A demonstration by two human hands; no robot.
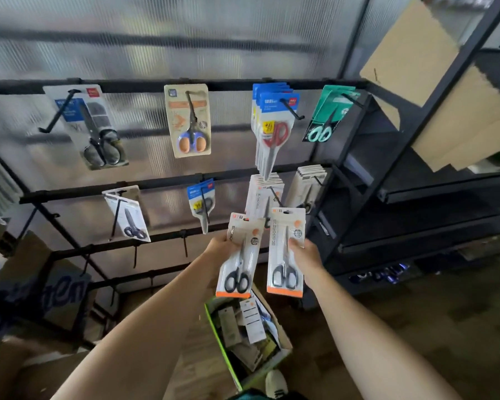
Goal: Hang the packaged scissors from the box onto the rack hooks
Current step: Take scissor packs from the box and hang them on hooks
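Held items: two scissor packs, one per hand. My left hand (224,243) has its grip closed on the left pack (238,256), fingers pinching the left edge near the top; white card, orange strip at the bottom, black-handled scissors, tilted slightly. My right hand (305,252) has its grip closed on the right pack (286,252) of the same kind, held upright by its right edge. The two packs sit side by side, just apart, in front of the rack's (168,183) lower right hooks.

Rack, upper bar, four hooks, left to right: one pack of black scissors (98,131); one pack with orange-and-blue handles (188,122); a stack of blue-carded red-handled packs (273,125), number not countable; green-carded packs with mint handles (326,114), at least two.

Middle bar, four hooks: one white pack, tilted (129,216); one small blue pack (202,202); two stacks of white packs (264,194) and (309,186), several each, exact count unclear.

Lower bars: bare hooks, count unclear.

Floor, near: one green-edged box (214,321) below my hands, holding a jumble of more packs.

Right: one dark shelf unit (416,174) with brown cardboard sheets.
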